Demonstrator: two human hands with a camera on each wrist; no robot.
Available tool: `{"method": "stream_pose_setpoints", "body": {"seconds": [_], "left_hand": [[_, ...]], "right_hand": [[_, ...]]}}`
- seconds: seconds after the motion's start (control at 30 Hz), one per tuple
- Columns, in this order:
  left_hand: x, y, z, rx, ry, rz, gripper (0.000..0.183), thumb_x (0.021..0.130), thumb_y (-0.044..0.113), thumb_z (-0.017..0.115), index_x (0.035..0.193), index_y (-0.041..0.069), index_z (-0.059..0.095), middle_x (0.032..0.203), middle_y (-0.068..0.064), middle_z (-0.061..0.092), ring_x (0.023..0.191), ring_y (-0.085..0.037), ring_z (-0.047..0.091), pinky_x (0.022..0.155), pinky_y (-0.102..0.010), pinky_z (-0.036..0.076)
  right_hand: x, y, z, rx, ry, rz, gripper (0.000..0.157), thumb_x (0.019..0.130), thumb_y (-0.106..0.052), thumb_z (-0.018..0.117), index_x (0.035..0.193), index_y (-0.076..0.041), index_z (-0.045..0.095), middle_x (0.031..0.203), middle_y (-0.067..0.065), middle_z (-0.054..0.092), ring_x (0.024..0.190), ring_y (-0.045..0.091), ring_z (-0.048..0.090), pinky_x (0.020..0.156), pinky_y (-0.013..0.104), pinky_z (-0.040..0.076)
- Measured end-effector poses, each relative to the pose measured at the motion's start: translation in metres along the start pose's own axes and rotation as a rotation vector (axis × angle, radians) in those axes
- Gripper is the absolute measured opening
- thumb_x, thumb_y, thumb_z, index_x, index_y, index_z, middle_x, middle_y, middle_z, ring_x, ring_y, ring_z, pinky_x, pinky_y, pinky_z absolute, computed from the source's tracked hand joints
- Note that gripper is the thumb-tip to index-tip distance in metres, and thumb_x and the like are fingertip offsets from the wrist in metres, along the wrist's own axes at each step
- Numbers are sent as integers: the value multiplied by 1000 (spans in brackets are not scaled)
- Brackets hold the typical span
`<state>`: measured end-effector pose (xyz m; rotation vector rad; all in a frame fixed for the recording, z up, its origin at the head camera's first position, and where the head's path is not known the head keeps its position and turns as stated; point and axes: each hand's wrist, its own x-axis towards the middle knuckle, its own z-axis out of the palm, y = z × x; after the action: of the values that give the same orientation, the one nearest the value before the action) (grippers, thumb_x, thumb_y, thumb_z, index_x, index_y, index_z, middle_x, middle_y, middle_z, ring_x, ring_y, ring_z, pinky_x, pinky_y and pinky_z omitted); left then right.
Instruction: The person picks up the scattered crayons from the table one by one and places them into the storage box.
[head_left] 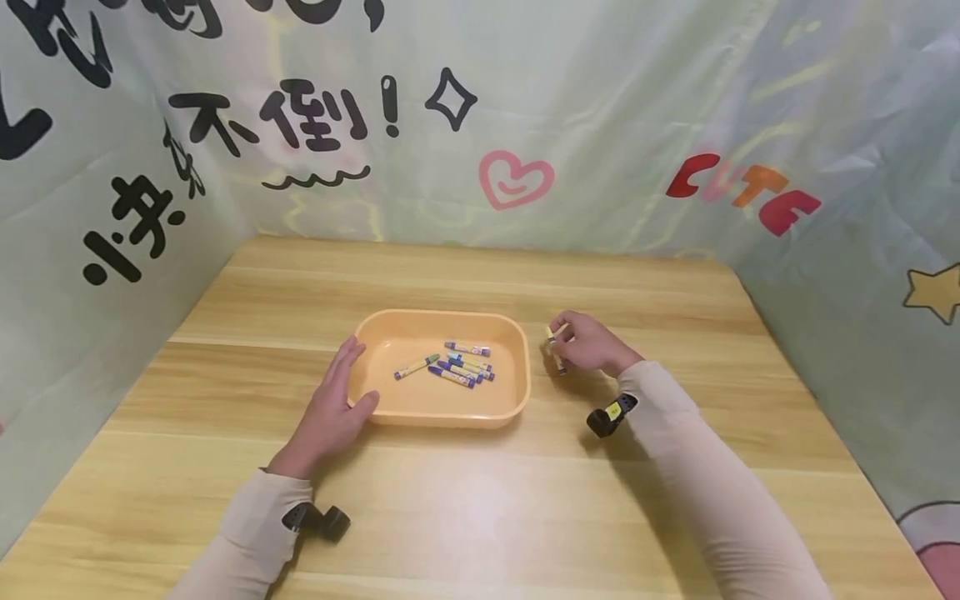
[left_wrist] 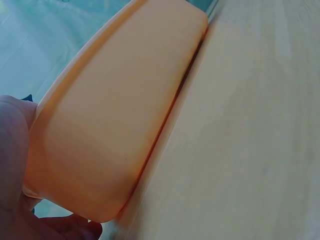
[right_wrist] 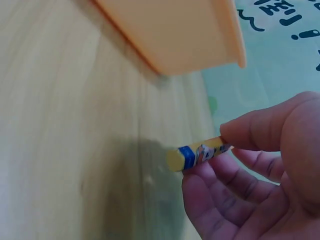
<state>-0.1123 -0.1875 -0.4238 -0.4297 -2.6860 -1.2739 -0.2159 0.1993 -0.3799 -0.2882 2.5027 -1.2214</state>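
An orange plastic tray (head_left: 442, 421) sits on the wooden table with several crayons (head_left: 452, 377) in it, most with dark blue or purple tips. A green-tipped crayon (head_left: 417, 367) lies apart from them inside. My left hand (head_left: 335, 408) holds the tray's left end, thumb at the front corner and fingers along the side; the left wrist view shows the tray's outer wall (left_wrist: 110, 115) beside the thumb. To the right of the tray, my right hand (head_left: 592, 343) pinches a yellow crayon (right_wrist: 202, 153) between thumb and fingers, just above the table.
The wooden table (head_left: 465, 517) reaches back to a pale printed fabric (head_left: 600, 100) with lettering, which also hangs along both sides. A small black camera (head_left: 611, 417) is strapped to the right wrist, another black camera (head_left: 318, 521) to the left.
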Motion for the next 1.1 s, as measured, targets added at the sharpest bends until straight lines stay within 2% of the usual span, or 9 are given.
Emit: {"method": "stream_pose_setpoints", "body": {"seconds": [0.23,0.47,0.73,0.9,1.1], "left_hand": [[1,-1,1,-6,6,1,69,89,13,57,149,-3,25,159,-18,14,141,-43,20,108,-64,21],[2,0,2,-5,8,3,69,89,13,57,148,-3,26,159,-18,14,141,-42,20,109,-63,21],[1,1,1,-6,3,0,69,89,13,57,149,-3,25,159,-18,13,141,-43,19,109,-63,21],[0,0,1,2,5,-1,69,89,14,57,149,-3,26,159,-18,13,141,-43,19,108,-64,21],[1,-3,1,2,7,-1,69,90,14,57,149,-1,26,160,-16,13,141,-43,19,108,-64,21]], "right_hand": [[5,-19,1,4,26,-61,30,90,-5,57,117,7,50,98,20,57,67,19,60,65,32,54],[8,-37,3,50,11,-68,31,91,-6,57,119,5,51,98,18,58,71,22,60,71,41,56],[14,-56,10,-31,12,-128,29,92,-10,60,117,2,56,98,17,62,71,22,61,73,49,54],[20,-73,17,-65,-17,-156,28,91,-10,60,117,1,58,99,17,63,74,23,63,69,42,56],[33,-87,31,-107,-97,-185,27,92,-8,60,117,0,59,99,15,62,79,27,65,68,33,55]]}}
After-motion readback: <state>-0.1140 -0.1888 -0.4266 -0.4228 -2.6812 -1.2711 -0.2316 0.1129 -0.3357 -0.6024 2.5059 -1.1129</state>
